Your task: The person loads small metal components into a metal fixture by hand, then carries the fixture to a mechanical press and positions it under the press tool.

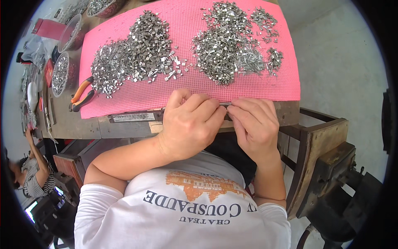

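Observation:
My left hand [190, 122] and my right hand [257, 124] meet at the front edge of a pink mesh mat [180, 25]. Both are closed, thumbs and fingertips pinched close together at a dark narrow gap. Whatever they grip is too small and covered to make out. A dark strip with a pale label [137, 116] runs along the bench edge, passing under my left hand. Beyond my hands lie heaps of small metal pieces: a left heap [149, 50] and a right heap [217, 50]. Thin metal pins [250, 61] lie beside the right heap.
Orange-and-black handled pliers [82, 94] rest at the mat's left edge. Clear bowls of metal parts [62, 74] and a pink bottle-like container [48, 29] stand farther left. Another person [36, 174] works at lower left. A black machine [331, 186] is at the right.

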Tool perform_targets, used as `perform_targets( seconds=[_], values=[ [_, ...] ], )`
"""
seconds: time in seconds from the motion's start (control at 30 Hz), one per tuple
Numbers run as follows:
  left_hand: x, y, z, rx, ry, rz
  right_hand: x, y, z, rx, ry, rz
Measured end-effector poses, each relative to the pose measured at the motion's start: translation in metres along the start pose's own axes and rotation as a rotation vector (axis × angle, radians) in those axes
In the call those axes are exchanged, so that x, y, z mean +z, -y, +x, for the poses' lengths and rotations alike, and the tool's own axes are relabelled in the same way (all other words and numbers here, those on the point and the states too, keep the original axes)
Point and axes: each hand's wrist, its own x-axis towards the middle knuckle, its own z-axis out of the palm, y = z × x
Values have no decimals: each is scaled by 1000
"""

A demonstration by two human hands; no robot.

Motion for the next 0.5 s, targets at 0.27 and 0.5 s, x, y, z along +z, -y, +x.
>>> perform_targets(
  seconds=[0.27, 0.5],
  values=[
    [-29, 53, 33, -122, 53, -70, -23, -16, 42, -32, 39, -25],
    [2, 159, 122, -441, 236, -197, 6, -58, 134, 2, 109, 93]
  ],
)
